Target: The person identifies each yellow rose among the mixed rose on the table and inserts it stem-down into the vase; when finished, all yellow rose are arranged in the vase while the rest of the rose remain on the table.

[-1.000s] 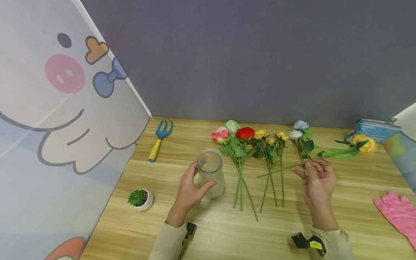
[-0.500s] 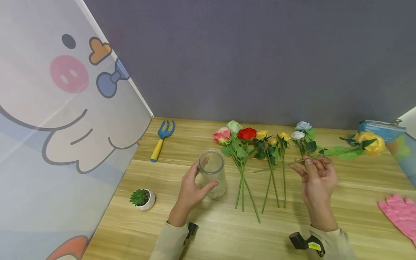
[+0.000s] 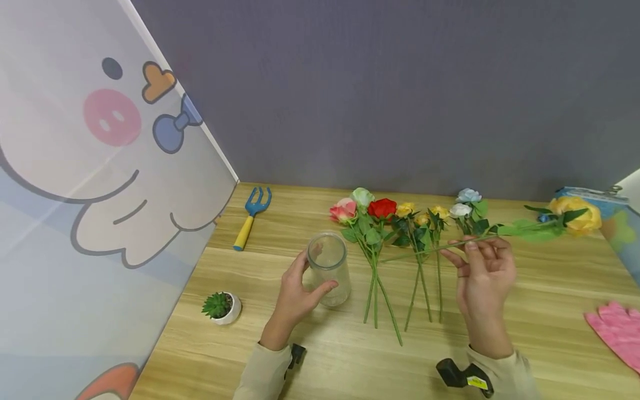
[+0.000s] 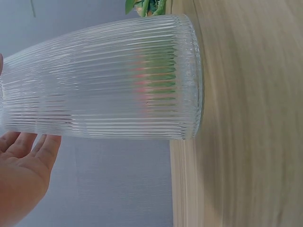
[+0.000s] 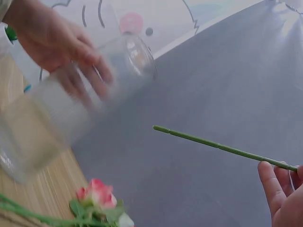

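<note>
The left hand (image 3: pixel 296 291) held the glass vase (image 3: pixel 334 265) in curved fingers, the thumb across its near side. If this hold became loose, we judged, the vase could slip or tip on the worktop (image 3: pixel 350 372); whether its base fully rested there, we could not tell. To the right of the vase, the held stem (image 5: pixel 222 147) crossed over the lying small yellow roses (image 3: pixel 406 209) in the head view, so a too low movement could catch and drag them. Farther right of the vase, the large bloom of the yellow rose (image 3: pixel 577 215) was well apart from the grip, and its weight could turn the stem in a light pinch.

As for the fingers, the vase was between the left thumb and the other left fingers. The yellow rose was to the right of the vase, pinched along its stem by thumb and fingertips of the right hand (image 3: pixel 482 278); its bare end pointed toward the vase without touching it.
</note>
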`<state>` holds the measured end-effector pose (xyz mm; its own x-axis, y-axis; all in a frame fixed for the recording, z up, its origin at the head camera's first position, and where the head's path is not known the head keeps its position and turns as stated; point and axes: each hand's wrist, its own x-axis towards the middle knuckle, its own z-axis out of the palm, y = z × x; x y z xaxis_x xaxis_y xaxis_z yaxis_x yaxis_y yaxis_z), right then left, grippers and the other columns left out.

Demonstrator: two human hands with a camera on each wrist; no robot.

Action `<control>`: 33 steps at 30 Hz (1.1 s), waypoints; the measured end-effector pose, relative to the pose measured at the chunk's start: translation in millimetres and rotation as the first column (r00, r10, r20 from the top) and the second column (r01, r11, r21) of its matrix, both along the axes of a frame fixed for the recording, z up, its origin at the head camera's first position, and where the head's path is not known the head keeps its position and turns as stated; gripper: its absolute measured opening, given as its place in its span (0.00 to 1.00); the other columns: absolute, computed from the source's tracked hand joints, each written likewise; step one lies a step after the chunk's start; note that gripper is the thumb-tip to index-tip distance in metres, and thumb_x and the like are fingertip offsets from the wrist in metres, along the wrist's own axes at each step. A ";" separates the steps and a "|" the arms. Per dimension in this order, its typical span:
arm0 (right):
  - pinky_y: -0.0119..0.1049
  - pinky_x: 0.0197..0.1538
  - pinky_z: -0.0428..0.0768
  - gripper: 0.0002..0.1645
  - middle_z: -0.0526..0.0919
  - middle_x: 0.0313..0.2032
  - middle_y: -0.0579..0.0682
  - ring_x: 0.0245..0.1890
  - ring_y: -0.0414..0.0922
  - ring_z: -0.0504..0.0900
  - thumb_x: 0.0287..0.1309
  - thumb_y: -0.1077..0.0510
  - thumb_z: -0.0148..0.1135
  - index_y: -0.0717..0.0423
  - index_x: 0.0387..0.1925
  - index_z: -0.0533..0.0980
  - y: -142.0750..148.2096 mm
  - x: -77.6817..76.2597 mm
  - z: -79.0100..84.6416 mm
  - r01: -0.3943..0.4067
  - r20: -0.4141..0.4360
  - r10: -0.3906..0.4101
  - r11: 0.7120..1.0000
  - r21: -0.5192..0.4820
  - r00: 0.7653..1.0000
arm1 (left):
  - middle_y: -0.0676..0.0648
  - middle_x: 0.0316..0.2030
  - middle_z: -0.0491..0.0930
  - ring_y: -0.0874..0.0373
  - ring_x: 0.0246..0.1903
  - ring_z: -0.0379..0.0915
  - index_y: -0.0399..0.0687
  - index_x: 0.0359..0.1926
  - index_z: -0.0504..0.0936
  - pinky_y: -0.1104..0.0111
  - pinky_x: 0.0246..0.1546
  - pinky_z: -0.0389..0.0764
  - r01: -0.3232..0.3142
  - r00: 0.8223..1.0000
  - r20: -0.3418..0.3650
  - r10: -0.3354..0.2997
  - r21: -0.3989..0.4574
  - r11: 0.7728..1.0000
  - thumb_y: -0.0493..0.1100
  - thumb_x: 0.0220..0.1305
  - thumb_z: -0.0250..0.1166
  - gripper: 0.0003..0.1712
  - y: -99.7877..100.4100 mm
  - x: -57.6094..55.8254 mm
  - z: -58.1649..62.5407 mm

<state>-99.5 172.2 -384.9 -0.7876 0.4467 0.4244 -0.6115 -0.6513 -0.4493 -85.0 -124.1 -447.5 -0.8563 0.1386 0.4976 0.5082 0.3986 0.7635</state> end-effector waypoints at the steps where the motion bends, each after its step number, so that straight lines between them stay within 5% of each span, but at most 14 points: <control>1: 0.46 0.33 0.90 0.07 0.81 0.34 0.66 0.33 0.56 0.88 0.66 0.85 0.46 0.77 0.41 0.67 -2.5 1.1 1.4 -0.001 -0.001 0.001 1.000 0.001 1.000 | 0.34 0.64 0.77 0.39 0.64 0.75 0.35 0.71 0.69 0.47 0.63 0.79 0.001 1.000 0.001 -0.001 0.001 1.000 0.60 0.63 0.73 0.47 0.3 -0.1 -0.3; 19: 0.48 0.36 0.91 0.11 0.83 0.37 0.68 0.35 0.58 0.87 0.65 0.86 0.44 0.78 0.44 0.67 -36.2 10.1 20.0 -0.103 -0.131 0.096 0.994 -0.045 0.987 | 0.36 0.64 0.77 0.39 0.64 0.75 0.36 0.71 0.70 0.48 0.62 0.80 -0.008 1.000 0.000 0.008 -0.001 1.000 0.60 0.62 0.74 0.46 0.5 -0.5 -1.5; 33: 0.46 0.36 0.91 0.11 0.83 0.37 0.65 0.36 0.57 0.87 0.67 0.83 0.46 0.74 0.46 0.68 -54.6 9.3 30.6 -0.125 -0.127 0.122 0.992 -0.014 0.984 | 0.35 0.63 0.78 0.38 0.63 0.76 0.35 0.71 0.70 0.47 0.61 0.80 -0.005 1.000 -0.028 0.004 -0.006 1.000 0.66 0.64 0.68 0.48 0.9 -1.1 -2.2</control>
<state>-90.1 117.6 -354.3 -0.7784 0.3596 0.5146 -0.5765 -0.7340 -0.3590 -86.1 -123.2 -449.7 -0.8425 0.1381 0.5207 0.5277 0.4058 0.7463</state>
